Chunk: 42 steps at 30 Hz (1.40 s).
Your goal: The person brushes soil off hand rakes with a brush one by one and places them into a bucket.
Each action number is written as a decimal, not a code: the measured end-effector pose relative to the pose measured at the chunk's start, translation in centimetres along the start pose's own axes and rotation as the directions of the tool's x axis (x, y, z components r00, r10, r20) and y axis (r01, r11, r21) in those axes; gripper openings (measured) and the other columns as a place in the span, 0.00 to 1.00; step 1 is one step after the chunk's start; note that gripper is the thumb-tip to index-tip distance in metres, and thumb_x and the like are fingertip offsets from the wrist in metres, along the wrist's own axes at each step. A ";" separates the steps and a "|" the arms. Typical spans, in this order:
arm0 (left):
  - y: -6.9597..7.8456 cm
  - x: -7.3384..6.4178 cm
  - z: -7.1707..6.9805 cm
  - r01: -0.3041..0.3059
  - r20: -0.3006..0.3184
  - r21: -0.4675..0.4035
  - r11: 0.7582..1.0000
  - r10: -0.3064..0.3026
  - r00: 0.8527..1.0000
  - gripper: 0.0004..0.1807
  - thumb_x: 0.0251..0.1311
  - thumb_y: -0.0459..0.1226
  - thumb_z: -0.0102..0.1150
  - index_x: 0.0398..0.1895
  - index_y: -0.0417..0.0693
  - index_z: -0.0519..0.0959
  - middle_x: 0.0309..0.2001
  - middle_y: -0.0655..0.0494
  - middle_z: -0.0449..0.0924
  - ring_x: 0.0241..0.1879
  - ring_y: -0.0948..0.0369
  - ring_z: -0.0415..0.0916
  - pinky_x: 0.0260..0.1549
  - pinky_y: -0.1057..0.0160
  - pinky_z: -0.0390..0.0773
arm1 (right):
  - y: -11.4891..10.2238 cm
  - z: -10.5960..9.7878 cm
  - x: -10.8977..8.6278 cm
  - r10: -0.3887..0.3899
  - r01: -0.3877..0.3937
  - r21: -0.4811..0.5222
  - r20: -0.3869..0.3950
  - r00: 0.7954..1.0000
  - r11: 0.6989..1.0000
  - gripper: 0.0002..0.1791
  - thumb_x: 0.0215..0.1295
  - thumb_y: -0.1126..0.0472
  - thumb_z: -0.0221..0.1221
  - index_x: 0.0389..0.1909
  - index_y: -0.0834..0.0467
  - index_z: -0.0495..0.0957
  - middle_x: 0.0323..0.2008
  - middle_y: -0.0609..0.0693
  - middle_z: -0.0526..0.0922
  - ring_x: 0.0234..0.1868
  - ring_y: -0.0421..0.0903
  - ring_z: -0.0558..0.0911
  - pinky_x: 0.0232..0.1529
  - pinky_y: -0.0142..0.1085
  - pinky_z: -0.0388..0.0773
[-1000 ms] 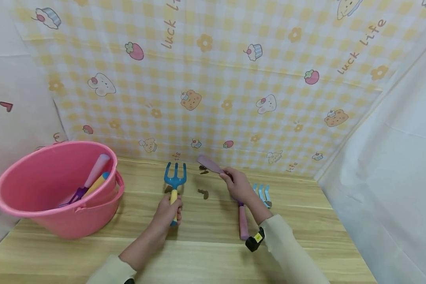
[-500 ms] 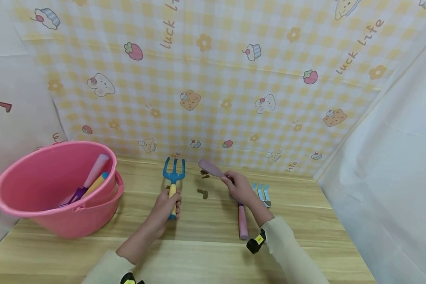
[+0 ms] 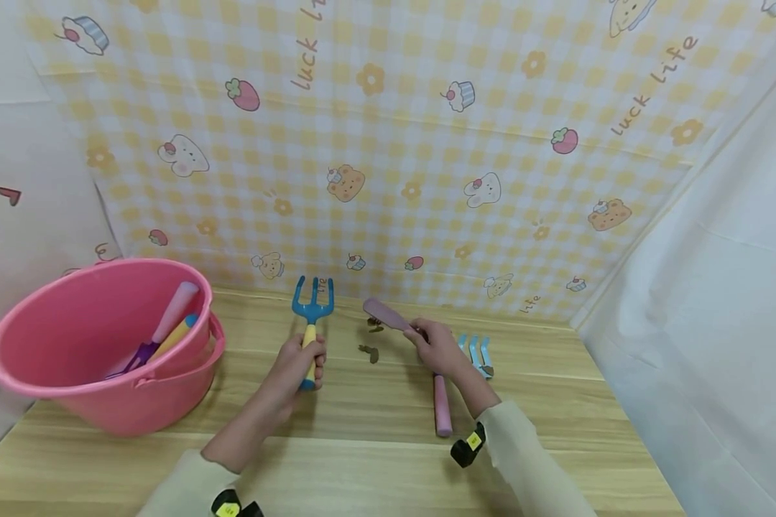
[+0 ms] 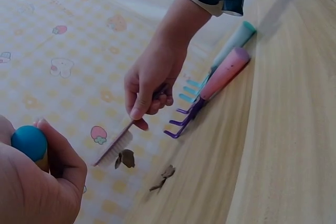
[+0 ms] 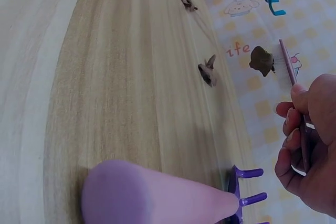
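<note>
My left hand [image 3: 299,361] grips the yellow handle of a blue three-pronged garden fork [image 3: 312,311], tines pointing away from me. In the left wrist view, the blue handle end [image 4: 30,142] sticks out of the fist. My right hand [image 3: 438,346] pinches a mauve brush [image 3: 386,314] by its handle. White bristles [image 4: 115,146] face down in the left wrist view. Right at the bristle tips is a dry brown leaf [image 5: 261,60]. A second curled leaf [image 5: 208,70] lies nearer me on the tabletop, and another [image 5: 187,1] lies farther left.
A pink bucket [image 3: 113,413] stands at the left with handled tools inside. Under my right forearm lies a purple rake with a pink handle [image 3: 442,408]; beside it is a light-blue rake [image 3: 475,350]. A checked cloth [image 3: 388,143] hangs behind the tabletop.
The fork in my left hand has risen in the view and shifted slightly left. My right hand has drawn the brush a little toward me and to the right.
</note>
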State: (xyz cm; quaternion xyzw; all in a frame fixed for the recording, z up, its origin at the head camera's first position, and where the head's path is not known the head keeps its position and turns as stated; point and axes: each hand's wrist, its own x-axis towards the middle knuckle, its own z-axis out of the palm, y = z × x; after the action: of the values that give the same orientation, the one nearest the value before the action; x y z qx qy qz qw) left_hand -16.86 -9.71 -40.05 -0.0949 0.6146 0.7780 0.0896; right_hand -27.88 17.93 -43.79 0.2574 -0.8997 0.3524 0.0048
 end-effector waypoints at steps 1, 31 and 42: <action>0.1 -0.1 0.0 -0.001 0.007 0.003 1.000 0.001 1.000 0.16 0.73 0.33 0.43 0.60 0.37 0.60 0.31 0.53 0.67 0.22 0.66 0.64 0.19 0.72 0.71 | 0.1 0.0 0.0 -0.001 0.001 0.000 0.003 1.000 1.000 0.14 0.79 0.59 0.53 0.45 0.65 0.82 0.18 0.46 0.69 0.18 0.40 0.64 0.22 0.35 0.64; 3.5 -2.1 -0.5 -0.066 0.053 -0.148 0.987 0.075 0.996 0.14 0.76 0.35 0.42 0.59 0.42 0.55 0.30 0.54 0.67 0.23 0.67 0.67 0.23 0.73 0.76 | -0.1 -0.1 -0.5 0.006 -0.006 0.047 0.019 1.000 0.999 0.15 0.79 0.57 0.53 0.48 0.64 0.82 0.18 0.46 0.69 0.17 0.39 0.64 0.19 0.34 0.64; 5.0 -2.8 -1.0 -0.120 -0.011 -0.181 0.976 0.120 0.993 0.13 0.80 0.37 0.40 0.58 0.44 0.53 0.35 0.53 0.66 0.27 0.65 0.67 0.27 0.72 0.78 | -0.1 -0.1 -0.5 -0.012 0.011 0.043 0.025 1.000 0.999 0.15 0.79 0.57 0.52 0.47 0.65 0.82 0.17 0.46 0.68 0.17 0.39 0.64 0.20 0.34 0.64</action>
State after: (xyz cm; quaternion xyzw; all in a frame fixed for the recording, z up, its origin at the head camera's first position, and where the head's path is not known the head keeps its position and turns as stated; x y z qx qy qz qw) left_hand -15.42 -11.87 -34.86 -0.0654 0.5460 0.8345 0.0334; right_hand -27.45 18.14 -43.76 0.2669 -0.8905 0.3682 -0.0101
